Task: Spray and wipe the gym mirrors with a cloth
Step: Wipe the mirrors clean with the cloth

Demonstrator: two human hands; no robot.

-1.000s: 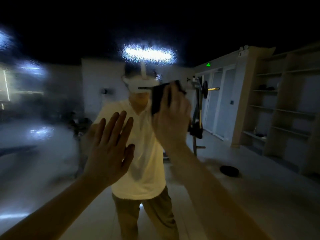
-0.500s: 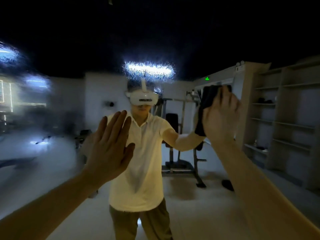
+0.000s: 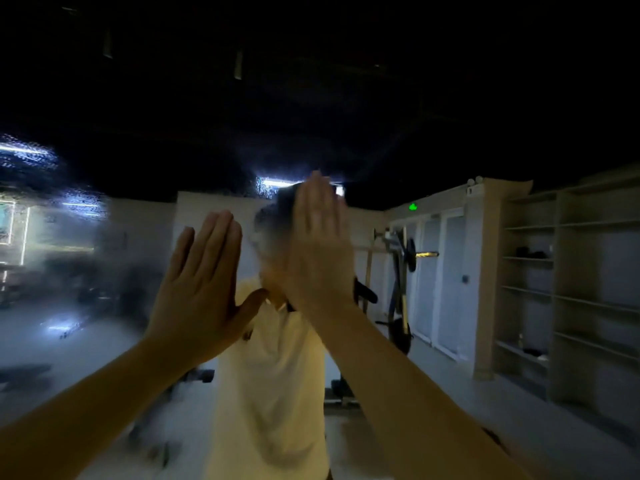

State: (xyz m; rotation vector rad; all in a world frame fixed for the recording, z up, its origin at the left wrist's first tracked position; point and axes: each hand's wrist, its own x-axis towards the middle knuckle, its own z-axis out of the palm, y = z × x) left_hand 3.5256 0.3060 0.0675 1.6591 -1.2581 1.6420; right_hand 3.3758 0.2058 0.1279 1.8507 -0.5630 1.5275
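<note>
The gym mirror (image 3: 86,341) fills the whole view; its left part is fogged with spray droplets, its right part reflects sharply. My right hand (image 3: 317,244) is raised at the centre, palm flat, pressing a dark cloth (image 3: 284,216) against the glass. Only the cloth's blurred left edge and a dark corner near my wrist show. My left hand (image 3: 201,289) lies flat on the mirror just left of it, fingers together, thumb out, holding nothing. No spray bottle is visible.
In the reflection stand a person in a pale yellow polo shirt (image 3: 273,393), a weight rack with a barbell (image 3: 401,271), white doors under a green exit sign (image 3: 412,206), and open shelves (image 3: 571,289) at the right. The ceiling is dark.
My right hand has swept the cloth from the right back to the centre and higher. The view has tilted up. My left hand has stayed flat on the glass.
</note>
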